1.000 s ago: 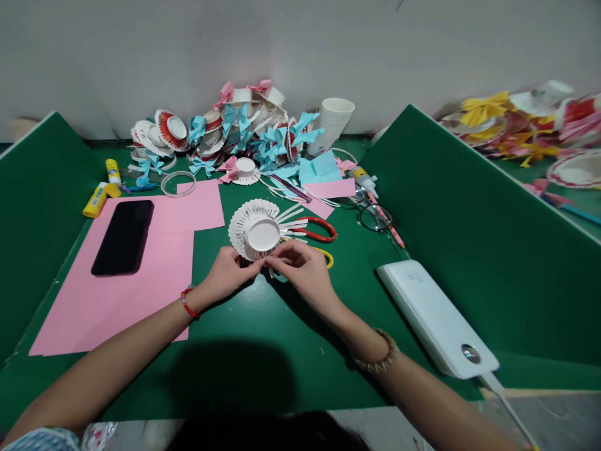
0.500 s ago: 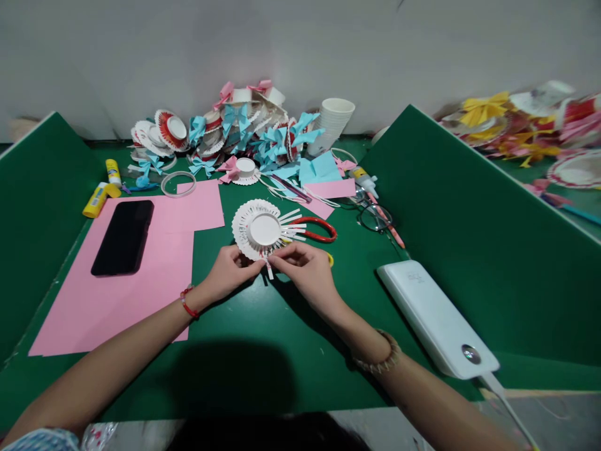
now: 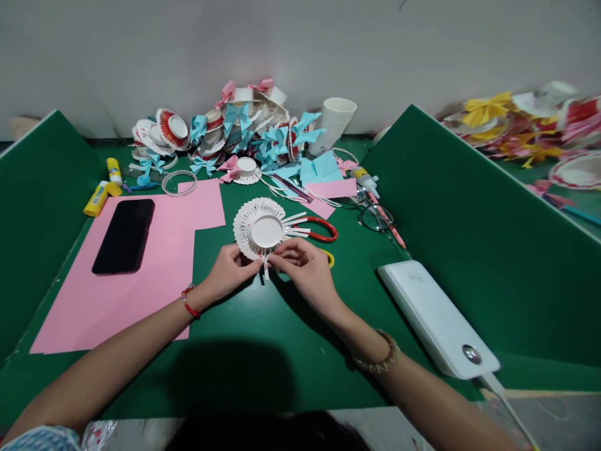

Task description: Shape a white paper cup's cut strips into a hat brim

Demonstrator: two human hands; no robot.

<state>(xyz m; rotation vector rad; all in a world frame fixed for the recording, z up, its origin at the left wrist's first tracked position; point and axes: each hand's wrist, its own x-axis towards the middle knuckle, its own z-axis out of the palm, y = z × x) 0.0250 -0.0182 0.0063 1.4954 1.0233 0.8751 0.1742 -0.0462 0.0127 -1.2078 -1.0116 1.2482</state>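
A white paper cup piece (image 3: 267, 231) with a round base in its middle is held just above the green table. Its edge is cut into strips, folded into a scalloped rim on the left and top, while several strips stick out straight at the right. My left hand (image 3: 228, 270) pinches the lower left edge. At the lower right, my right hand (image 3: 307, 270) pinches a strip near the bottom, its fingertips close to the left ones. Red-handled scissors (image 3: 323, 229) lie just behind, to the right.
Pink sheets (image 3: 126, 300) bear a black phone (image 3: 124, 237) at the left. Finished paper hats with bows (image 3: 235, 128) and stacked cups (image 3: 332, 125) stand at the back. Glasses (image 3: 375, 217) and a white power bank (image 3: 439, 319) lie right, beside a green divider (image 3: 488, 232).
The paper piece has turned slightly in my hands, and fewer straight strips show at its right. Both hands keep their pinch in nearly the same place.
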